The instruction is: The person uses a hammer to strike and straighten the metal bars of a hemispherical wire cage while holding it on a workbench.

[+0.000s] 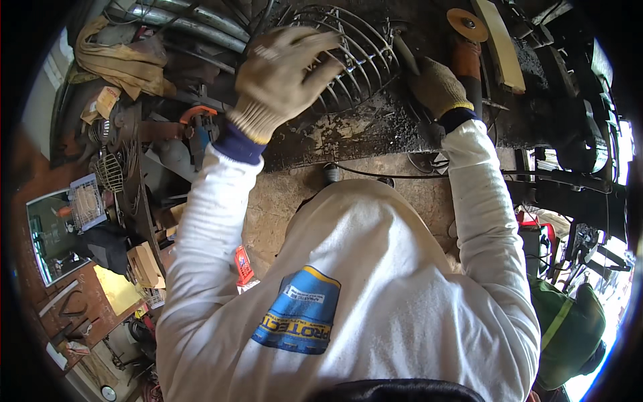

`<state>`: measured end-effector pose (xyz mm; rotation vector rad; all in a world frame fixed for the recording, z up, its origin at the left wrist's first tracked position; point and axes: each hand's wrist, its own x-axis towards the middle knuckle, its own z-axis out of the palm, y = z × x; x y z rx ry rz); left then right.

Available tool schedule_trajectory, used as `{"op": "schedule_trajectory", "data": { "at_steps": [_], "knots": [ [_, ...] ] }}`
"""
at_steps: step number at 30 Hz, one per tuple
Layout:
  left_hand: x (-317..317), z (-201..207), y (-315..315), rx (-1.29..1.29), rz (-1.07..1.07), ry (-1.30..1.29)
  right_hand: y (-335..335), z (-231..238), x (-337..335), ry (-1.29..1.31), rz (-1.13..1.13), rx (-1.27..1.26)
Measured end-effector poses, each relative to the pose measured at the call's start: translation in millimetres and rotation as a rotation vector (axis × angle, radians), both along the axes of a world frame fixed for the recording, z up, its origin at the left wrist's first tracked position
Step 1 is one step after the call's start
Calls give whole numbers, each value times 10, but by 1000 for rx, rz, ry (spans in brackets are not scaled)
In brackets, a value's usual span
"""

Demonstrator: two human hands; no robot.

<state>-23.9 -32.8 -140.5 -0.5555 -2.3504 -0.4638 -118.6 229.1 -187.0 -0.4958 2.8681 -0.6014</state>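
A curved metal wire frame (351,60), built of several bent rods, lies on the dark workbench (348,134). Over its left side hovers my left hand (278,74) in a beige knit glove, slightly blurred, fingers apart and nothing seen in them. My right hand (439,87), gloved alike, is closed at the frame's right end. It grips a brownish-grey rod-like tool (405,53) that points away from me; the kind of tool cannot be made out. To the right of that hand lies an angle grinder (466,60) with an orange body and a round brownish disc.
A pale yellowish bar (499,47) lies beyond the grinder. Metal pipes (194,20) and a crumpled tan cloth (124,60) are at the far left. A dark cable (408,175) runs along the bench's near edge. A person in green (569,328) is at the lower right.
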Motion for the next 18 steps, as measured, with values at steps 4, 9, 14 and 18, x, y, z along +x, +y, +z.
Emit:
{"op": "schedule_trajectory", "data": {
  "at_steps": [4, 9, 14, 18],
  "knots": [
    [-598, 136, 279, -468, -102, 31, 79, -257, -175, -135, -49, -161],
    [-902, 485, 537, -865, -16, -676, 342, -224, 156, -245, -118, -765],
    [-1096, 434, 644, -855, 3, -787, 465, 217, 752, -159, -67, -1190],
    [-1009, 798, 747, -983, 7, -741, 592, 456, 947, -155, -163, -1282]
  ]
}}
